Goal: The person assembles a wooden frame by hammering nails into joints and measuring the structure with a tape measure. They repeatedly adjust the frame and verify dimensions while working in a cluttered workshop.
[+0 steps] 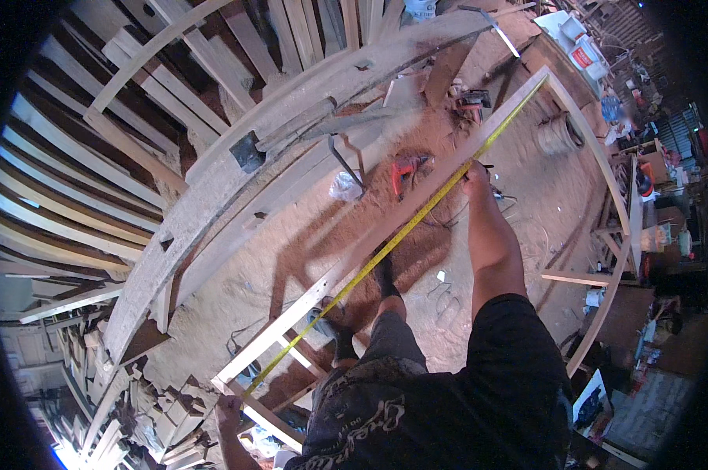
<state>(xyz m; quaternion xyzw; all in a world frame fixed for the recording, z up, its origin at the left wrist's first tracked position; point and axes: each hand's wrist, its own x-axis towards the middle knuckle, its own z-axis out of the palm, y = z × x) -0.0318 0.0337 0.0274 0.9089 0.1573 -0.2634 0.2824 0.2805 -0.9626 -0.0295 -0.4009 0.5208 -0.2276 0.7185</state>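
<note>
Your dark printed shirt [440, 415] fills the bottom of the view, nearest of all. Left of it, your left hand [229, 405] has its fingers curled at the lower left end of a long wooden beam [307, 301], close to the end of a yellow measuring tape [417, 217]; you cannot tell whether it grips either. Your tape looks narrow, bright and straight, slanting up to the right along the beam's near side. Pale at the lower left, the beam turns shaded brown midway. Beyond it, a red drill [403, 174] lies on the dusty floor [213, 321]. Farther right, your right hand [475, 178] is closed on a slim dark object [489, 166], right at the tape, which runs on past it toward a curved wooden strip [601, 157].
</note>
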